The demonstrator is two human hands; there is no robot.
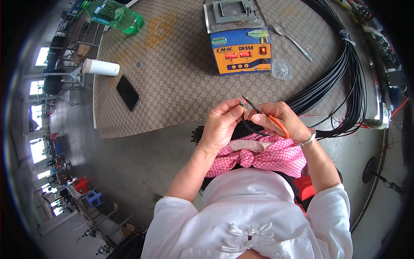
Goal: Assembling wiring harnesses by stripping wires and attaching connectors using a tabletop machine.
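From my remote seat I see writing first on the soldering-type heater box [242, 59]: dark printed lettering on its orange front, two lit red number displays, a row of small buttons and a red switch [263, 50]. Two small greenish tags [257, 33] sit on its blue top, and a metal plate assembly [235, 13] rests above. The white cup [103, 67] has a small dark mark, too tiny for me to make out.

The box stands on the patterned desk [172, 95], beyond the hands. To its right I find a metal spoon [291, 39] and a clear plastic dish [282, 70]; a thick bundle of black cables [323, 82] sweeps down the right side, close to the right hand [280, 118]. Over on the left are a dark phone [128, 93], the cup and a green bottle [115, 17]. Pink checked cloth [276, 157] covers the lap below.

The left hand [221, 123] pinches a black cable [254, 129] near its end, where thin bare-looking wires [243, 102] poke past the fingertips. The right hand grips an orange-handled cutter [279, 124], its tips right at those wires, just over the desk's near edge.
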